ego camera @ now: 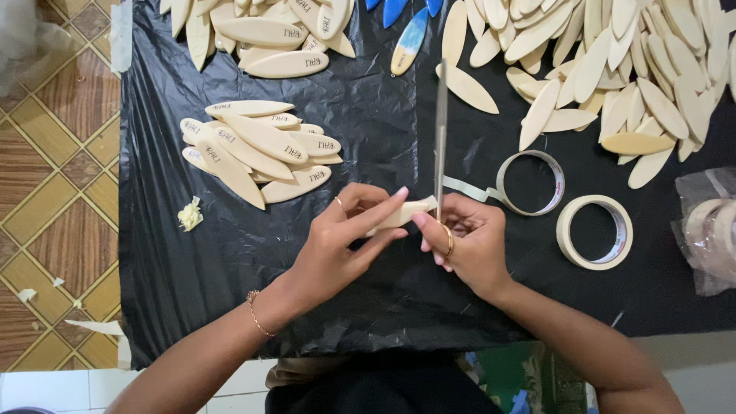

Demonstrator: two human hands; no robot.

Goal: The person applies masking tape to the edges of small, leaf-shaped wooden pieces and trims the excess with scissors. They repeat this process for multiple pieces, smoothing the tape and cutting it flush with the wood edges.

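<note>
Head view, the only 1. Both hands meet at scene centre over the black plastic sheet. The left hand is curled around a pale wooden leaf-shaped piece: thumb and index finger run along it, the other fingers are folded under, so the hand is mostly closed on the piece. The piece's long axis runs left-near to right-far, slightly tilted, and its right tip pokes out toward the right hand.

The right hand is also mostly closed, fingers pinched together just right of that tip; what it pinches is likely the tape end, but I cannot tell for sure. A thin strip of masking tape trails from the hands to the right and far, to the open tape roll lying flat. A 2nd tape roll lies right of it, apart from it.

Key relation: the piece's tip is touching or just beside the right fingertips, both hands equally close to it, left hand carrying it.

A thin upright rod or stick rises from just above the hands toward the far side; its nature is unclear.

Other things: a small stack of printed wooden pieces left-far of the left hand, a big loose heap of plain pieces right-far, a painted blue piece at the far centre, and a bag of tape rolls at the right edge.
</note>
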